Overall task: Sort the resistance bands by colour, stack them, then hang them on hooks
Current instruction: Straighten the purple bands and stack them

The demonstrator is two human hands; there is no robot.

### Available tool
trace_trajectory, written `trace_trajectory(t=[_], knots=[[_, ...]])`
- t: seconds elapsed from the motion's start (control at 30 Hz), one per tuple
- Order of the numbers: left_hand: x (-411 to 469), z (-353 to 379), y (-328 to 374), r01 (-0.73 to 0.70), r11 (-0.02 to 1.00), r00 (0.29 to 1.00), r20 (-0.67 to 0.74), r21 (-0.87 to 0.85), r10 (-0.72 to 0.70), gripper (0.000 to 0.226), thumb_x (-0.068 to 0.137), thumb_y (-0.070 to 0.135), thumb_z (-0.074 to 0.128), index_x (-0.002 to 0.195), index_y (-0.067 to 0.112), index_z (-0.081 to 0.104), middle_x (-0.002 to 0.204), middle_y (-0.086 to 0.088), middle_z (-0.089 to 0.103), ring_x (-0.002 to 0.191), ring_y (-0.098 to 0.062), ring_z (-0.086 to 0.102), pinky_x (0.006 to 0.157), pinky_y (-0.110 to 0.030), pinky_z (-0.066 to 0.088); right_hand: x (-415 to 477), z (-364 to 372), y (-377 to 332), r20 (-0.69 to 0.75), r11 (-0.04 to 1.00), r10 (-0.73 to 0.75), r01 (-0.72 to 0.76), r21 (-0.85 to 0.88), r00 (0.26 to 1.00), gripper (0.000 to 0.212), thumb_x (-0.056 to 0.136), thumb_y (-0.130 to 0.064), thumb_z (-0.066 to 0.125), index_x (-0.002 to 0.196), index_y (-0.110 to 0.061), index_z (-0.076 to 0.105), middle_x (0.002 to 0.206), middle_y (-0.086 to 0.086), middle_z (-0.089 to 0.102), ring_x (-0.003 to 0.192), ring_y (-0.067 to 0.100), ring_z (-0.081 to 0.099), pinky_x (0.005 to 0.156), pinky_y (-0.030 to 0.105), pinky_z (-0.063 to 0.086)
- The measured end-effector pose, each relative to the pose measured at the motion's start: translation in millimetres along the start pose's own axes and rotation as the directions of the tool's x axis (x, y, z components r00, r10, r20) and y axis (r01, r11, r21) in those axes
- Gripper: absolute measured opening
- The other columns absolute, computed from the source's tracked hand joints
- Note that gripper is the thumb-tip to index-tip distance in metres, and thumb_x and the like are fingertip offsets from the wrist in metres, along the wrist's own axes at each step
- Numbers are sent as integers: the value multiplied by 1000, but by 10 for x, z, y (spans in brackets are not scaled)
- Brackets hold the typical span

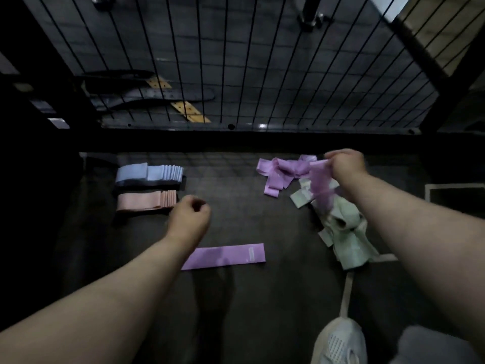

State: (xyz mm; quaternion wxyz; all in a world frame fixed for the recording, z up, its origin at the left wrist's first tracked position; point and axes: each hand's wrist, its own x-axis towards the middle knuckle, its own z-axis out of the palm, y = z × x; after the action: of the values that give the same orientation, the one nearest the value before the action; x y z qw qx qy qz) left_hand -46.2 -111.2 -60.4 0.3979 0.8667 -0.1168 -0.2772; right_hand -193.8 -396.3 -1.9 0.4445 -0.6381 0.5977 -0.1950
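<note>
Fingers (332,155) of the right hand (346,168) are pinching one purple band (320,183) and holding it above the floor (249,214), over the unsorted heaps.

- Left hand (190,219): hovering beside the pink stack (145,203), its fingers loosely curled and gripping nothing.
- Sorted items: the blue stack (149,173) and the pink stack are lying at the left. One flat purple band (225,256) is lying alone in the middle.
- Unsorted items: the purple heap (278,172) and the pale green heap (346,229) are touching at the right.

Risk: the held band's lower end is blurring against the green heap, so it may be snagging there. A snag would be dragging a green piece across into the purple stack. A careless drop would be leaving the band askew on the flat one.

Surroundings: the floor is looking dark and matt in dim light. A black wire grid (236,61) is standing behind it, with dark belts (157,95) beyond. A white shoe (338,342) is sitting near the green heap and could be treading on a stray end.
</note>
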Motion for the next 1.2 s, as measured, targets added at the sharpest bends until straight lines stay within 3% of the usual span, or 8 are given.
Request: trace_trajectory(t=[0.23,0.43,0.6,0.77,0.9,1.0,1.07,1.2], knots=[[-526,-380,1541,-315,942,888,317,-112,334,19,90,9,57,103,21,64,99,-10,72,77,-20,64,67,-25,49,-855,-683,-1297,225,951,-187,119,285,956,25,82,8,55,82,-14,67,80,6,62,75,20,58,69,33,50],[-1153,-1106,2326,-407,871,827,293,-276,480,44,81,3,71,120,15,57,114,-6,64,102,-20,64,93,-36,54,-1838,-1063,-1978,352,837,-393,171,520,850,15,93,-2,61,101,-13,67,100,9,70,88,20,68,74,31,58],[-1724,-1535,2368,-390,781,767,298,-487,569,36,86,14,74,120,12,61,109,-3,72,95,-12,69,85,-26,56,-2560,-1095,-2146,369,709,-526,155,688,766,17,96,-1,56,109,-5,65,106,18,71,96,27,69,90,40,56],[-1826,-1593,2216,-350,724,838,147,-595,525,19,91,6,66,110,4,69,102,-19,73,88,-27,68,79,-43,58,-2759,-1004,-2077,351,721,-606,306,622,714,22,93,4,57,109,-6,70,103,15,73,101,34,70,90,46,56],[-1790,-1683,2198,-241,692,834,219,-680,506,23,92,3,62,114,6,68,99,-18,72,85,-28,64,77,-42,54,-2635,-1059,-2059,309,735,-654,484,475,691,44,86,13,59,121,-12,65,105,8,66,94,16,67,89,31,57],[-1738,-1740,2219,-194,657,784,287,-728,550,34,90,-2,56,122,7,64,110,-24,67,93,-32,60,86,-47,45,-2570,-988,-1972,465,787,-607,566,244,644,63,82,5,70,135,-25,53,123,1,61,108,10,64,91,30,56],[-1694,-1774,2240,-167,614,744,310,-771,592,42,90,-8,51,128,6,61,112,-25,67,93,-32,65,85,-42,51,-2566,-881,-1905,611,848,-502,489,206,612,56,84,0,71,132,-23,53,120,-1,67,110,9,65,93,33,56],[-1633,-1850,2278,-106,567,723,328,-817,608,52,87,-16,45,134,6,56,107,-16,70,87,-29,69,75,-38,58,-2586,-795,-1849,658,891,-417,424,162,627,23,87,4,63,103,-12,69,99,5,76,96,21,72,94,43,55]])
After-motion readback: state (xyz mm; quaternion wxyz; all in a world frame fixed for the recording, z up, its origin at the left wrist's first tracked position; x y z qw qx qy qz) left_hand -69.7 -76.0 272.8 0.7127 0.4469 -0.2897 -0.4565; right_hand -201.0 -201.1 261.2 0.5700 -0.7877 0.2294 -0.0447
